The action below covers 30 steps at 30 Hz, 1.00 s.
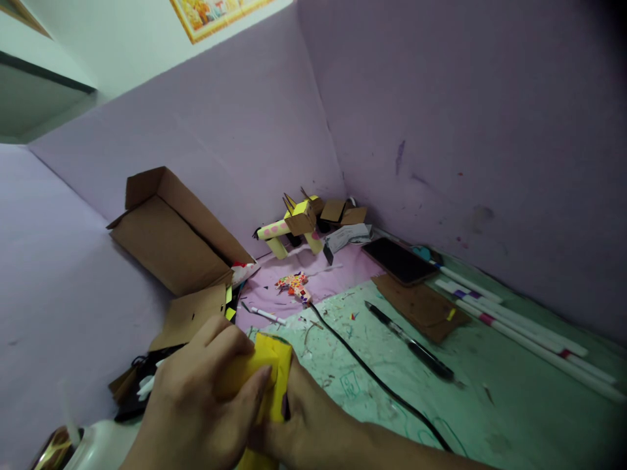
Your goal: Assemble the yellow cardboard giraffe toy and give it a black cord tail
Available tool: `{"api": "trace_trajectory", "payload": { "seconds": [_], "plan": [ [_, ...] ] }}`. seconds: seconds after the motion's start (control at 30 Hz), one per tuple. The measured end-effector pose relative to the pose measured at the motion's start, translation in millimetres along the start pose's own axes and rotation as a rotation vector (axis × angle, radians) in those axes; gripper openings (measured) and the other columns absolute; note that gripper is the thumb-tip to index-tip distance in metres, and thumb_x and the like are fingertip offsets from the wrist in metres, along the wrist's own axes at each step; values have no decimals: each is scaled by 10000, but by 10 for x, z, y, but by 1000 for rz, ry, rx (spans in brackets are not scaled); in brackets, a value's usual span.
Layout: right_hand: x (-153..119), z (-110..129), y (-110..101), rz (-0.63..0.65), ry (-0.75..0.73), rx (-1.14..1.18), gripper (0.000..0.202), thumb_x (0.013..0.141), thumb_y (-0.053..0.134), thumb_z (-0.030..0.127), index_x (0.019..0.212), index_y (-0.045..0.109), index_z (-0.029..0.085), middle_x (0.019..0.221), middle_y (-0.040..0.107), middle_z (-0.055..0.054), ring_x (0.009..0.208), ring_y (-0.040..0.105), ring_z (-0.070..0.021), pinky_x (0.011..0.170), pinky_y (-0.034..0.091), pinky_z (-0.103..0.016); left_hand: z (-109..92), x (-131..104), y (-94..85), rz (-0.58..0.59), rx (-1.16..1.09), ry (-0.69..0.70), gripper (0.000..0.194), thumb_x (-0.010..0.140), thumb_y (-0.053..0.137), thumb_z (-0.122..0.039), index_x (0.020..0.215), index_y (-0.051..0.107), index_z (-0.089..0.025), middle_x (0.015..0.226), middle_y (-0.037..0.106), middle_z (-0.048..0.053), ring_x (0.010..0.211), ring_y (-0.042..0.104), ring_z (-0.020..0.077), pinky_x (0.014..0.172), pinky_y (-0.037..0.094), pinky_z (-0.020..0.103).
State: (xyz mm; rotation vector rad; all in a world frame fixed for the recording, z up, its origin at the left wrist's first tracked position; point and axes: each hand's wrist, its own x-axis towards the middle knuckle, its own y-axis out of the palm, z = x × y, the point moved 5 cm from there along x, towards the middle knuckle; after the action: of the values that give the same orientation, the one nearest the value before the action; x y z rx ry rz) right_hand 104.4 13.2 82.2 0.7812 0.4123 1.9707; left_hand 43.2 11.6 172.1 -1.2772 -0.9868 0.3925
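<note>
A yellow paper-covered piece (280,365) is held between my two hands at the bottom centre. My left hand (200,391) wraps round its left part, the thumb lying across the front. From the right, my right hand (308,408) grips the same piece, with most of its fingers hidden behind it. A dark patch shows on the piece's right edge. Its lower end reaches below my hands, partly covered by them.
Behind stand an open cardboard box (171,241) and a yellow animal figure (294,222). On the green surface (343,346) lie a black pen (411,343), a black cable (367,369), a phone (399,260), brown cardboard (421,307) and white sticks (519,320).
</note>
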Motion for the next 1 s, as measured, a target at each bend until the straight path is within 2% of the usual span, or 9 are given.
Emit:
{"api": "trace_trajectory", "payload": {
  "seconds": [0.23,0.33,0.43,0.53,0.63,0.7,0.77,0.87,1.0],
  "plan": [
    [-18,-80,-71,-55,102,13,523,544,555,5,1032,522,189,820,552,39,714,537,-113,623,421,-210,84,16,27,25,19,28,150,799,512,-338,722,500,-209,685,542,-5,567,531,136,511,403,254],
    [-2,-101,-119,-50,142,19,435,538,564,54,958,585,163,733,550,51,649,520,-103,586,403,-204,185,81,62,76,55,-32,196,766,546,-404,792,541,-210,726,596,15,609,579,176,526,446,284],
    [29,-117,-152,-9,164,90,451,548,579,83,987,620,174,751,588,41,639,545,-110,636,425,-236,255,168,78,119,53,-147,436,730,580,-504,1042,545,-202,934,652,76,797,636,260,649,512,378],
    [61,-160,-224,-34,186,119,487,534,656,107,1015,624,180,787,614,21,659,562,-128,656,430,-259,255,233,50,107,2,-167,663,711,587,-560,1263,428,-230,1190,591,113,1026,592,321,799,505,464],
    [84,-207,-300,-71,185,176,532,487,765,178,998,619,161,797,622,3,689,567,-137,653,428,-257,288,240,-26,54,-91,-166,730,742,543,-583,1366,308,-287,1338,489,92,1121,538,318,852,491,474],
    [91,-223,-354,-125,201,226,518,458,804,224,937,621,148,785,623,-5,695,576,-141,658,434,-263,369,209,-106,-27,-208,-213,708,774,487,-600,1382,281,-302,1372,447,83,1090,549,294,789,520,427],
    [93,-208,-398,-178,227,272,495,425,825,230,867,622,136,771,625,-10,707,592,-149,676,445,-275,501,150,-180,-137,-345,-305,674,790,437,-622,1360,316,-283,1365,441,87,1017,571,268,699,536,379],
    [90,-121,-433,-211,240,334,503,409,835,206,860,624,133,782,635,-12,730,615,-154,708,458,-280,760,9,-156,-228,-506,-512,587,777,448,-637,1184,513,-219,1188,577,93,881,601,238,617,525,340],
    [91,-3,-464,-177,202,351,469,472,830,218,884,625,129,783,661,-23,735,634,-152,720,467,-273,972,-199,244,-71,-803,-704,436,718,576,-585,736,686,-163,736,677,70,655,601,193,515,474,282]
  ]
}}
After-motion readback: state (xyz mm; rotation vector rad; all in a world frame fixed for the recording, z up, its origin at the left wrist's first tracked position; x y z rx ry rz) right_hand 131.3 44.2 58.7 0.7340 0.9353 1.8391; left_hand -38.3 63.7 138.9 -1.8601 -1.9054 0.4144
